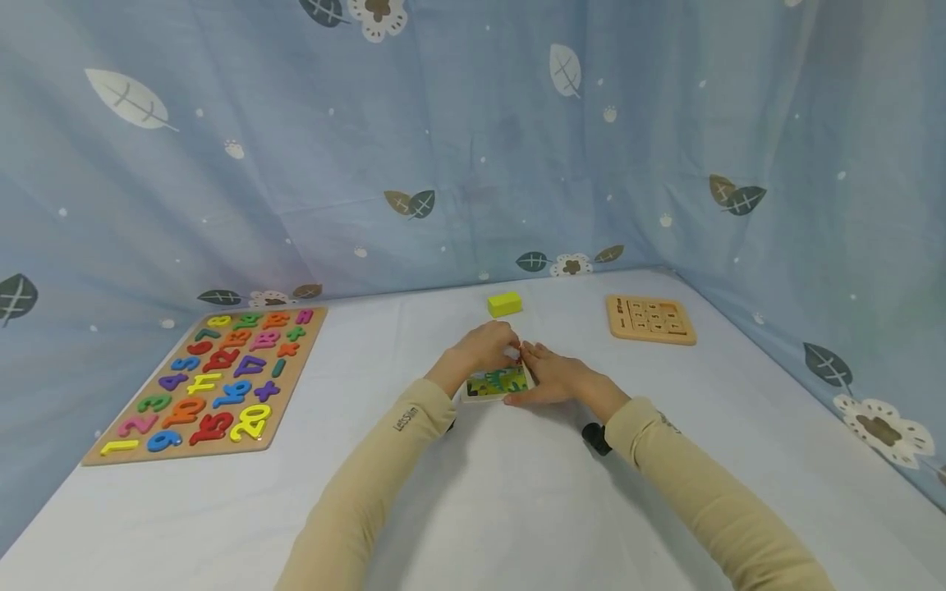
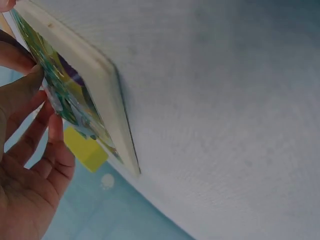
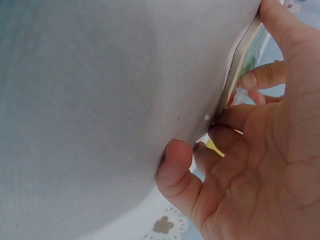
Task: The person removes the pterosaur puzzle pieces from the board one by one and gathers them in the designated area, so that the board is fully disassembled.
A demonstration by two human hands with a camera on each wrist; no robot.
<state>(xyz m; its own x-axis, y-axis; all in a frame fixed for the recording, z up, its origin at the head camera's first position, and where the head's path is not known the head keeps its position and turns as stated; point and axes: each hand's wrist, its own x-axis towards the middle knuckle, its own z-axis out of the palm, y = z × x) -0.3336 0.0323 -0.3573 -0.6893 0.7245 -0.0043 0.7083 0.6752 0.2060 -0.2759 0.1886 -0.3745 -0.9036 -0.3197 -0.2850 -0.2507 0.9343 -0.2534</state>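
Note:
A small picture puzzle board (image 1: 497, 382) in a pale frame, with a green dinosaur on it, lies on the table between both hands. My left hand (image 1: 484, 346) reaches over its far side, and its thumb and fingertips pinch a small pale puzzle piece (image 1: 512, 353) at the far right part of the picture. The fingers hide most of that piece. My right hand (image 1: 556, 377) holds the board's right edge, thumb at the near corner and fingers towards the far corner. The pale frame (image 2: 95, 65) shows in the left wrist view, with my left fingers over the picture.
A yellow block (image 1: 505, 304) stands behind the board. To the right lies a wooden number slide puzzle (image 1: 650, 320). A wooden board with colourful numbers (image 1: 214, 377) lies at the left. A patterned blue curtain (image 1: 473, 148) hangs behind the white table (image 1: 517, 509).

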